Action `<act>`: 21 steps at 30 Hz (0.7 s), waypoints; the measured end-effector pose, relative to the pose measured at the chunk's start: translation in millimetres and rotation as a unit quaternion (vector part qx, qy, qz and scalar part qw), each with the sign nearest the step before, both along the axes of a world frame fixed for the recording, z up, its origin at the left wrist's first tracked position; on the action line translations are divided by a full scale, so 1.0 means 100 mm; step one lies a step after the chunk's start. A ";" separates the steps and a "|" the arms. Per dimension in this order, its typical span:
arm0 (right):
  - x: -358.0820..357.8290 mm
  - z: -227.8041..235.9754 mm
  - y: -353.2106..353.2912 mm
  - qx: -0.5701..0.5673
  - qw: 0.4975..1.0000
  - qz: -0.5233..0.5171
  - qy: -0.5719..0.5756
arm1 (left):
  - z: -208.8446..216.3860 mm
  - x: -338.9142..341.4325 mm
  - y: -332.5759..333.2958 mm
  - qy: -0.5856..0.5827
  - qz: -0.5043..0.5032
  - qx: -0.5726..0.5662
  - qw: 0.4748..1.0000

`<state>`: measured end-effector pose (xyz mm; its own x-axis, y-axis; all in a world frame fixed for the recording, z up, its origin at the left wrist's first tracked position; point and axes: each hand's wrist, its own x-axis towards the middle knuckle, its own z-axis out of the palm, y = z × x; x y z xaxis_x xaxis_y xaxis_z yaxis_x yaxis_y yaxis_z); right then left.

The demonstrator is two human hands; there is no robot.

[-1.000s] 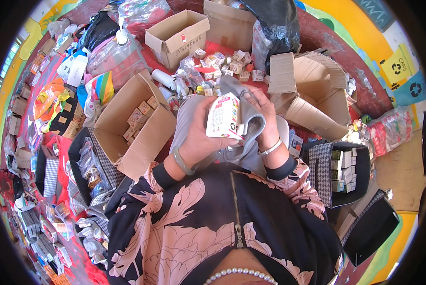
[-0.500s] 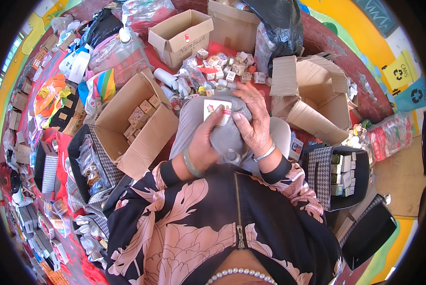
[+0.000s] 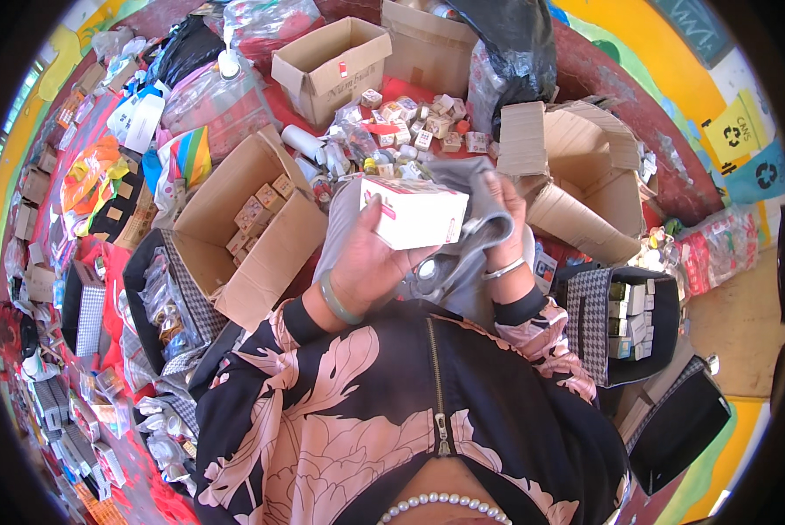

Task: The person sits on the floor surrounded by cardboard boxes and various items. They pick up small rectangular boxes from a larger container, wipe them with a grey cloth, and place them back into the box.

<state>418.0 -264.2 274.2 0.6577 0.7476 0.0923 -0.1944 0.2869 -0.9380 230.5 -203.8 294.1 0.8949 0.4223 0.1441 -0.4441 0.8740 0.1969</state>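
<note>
Above my lap, my left hand (image 3: 366,267) grips a white box with pink-red print (image 3: 418,219), thumb on its left side and fingers underneath. One broad white face of the box is turned up. On the right, my right hand (image 3: 504,214) is closed on a grey cloth (image 3: 482,229), which hangs in a loose fold beside the box. The cloth also lies over my knees below the box. Just beyond my knees lies a heap of small printed boxes (image 3: 423,131), mixed with bottles and clear plastic.
An open carton (image 3: 292,249) of small boxes stands left, another open carton (image 3: 585,188) right. Farther off are a carton (image 3: 335,74) and a black plastic bag (image 3: 519,57). A checked fabric bin (image 3: 589,328) holding small boxes sits right; a similar bin (image 3: 202,302) is left.
The white box has been turned and uncovered, now showing a broad side. My right hand has moved right, drawing the grey cloth off the box.
</note>
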 end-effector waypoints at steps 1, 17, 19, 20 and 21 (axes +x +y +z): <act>0.10 -0.04 -0.01 -0.015 0.999 -0.030 0.041 | 0.01 -0.02 0.02 0.009 0.008 -0.014 1.000; -0.27 0.61 -0.03 0.024 0.707 -0.011 -0.707 | 0.17 0.15 -0.06 0.235 -0.003 -0.111 0.966; -0.25 0.44 -0.01 0.019 0.728 -0.009 -0.686 | 0.12 0.13 -0.07 0.247 -0.050 -0.087 0.964; -0.25 0.44 -0.02 0.021 0.728 -0.010 -0.686 | 0.10 0.12 -0.08 0.253 -0.076 -0.077 0.961; -0.23 0.45 -0.03 0.023 0.728 -0.011 -0.685 | 0.12 0.12 -0.09 0.266 -0.086 -0.074 0.957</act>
<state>395.4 -266.9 319.1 -0.0636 0.7141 0.6971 0.9201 0.3125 -0.2362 242.3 -212.6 306.1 0.8833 0.2429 -0.4010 -0.1631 0.9611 0.2230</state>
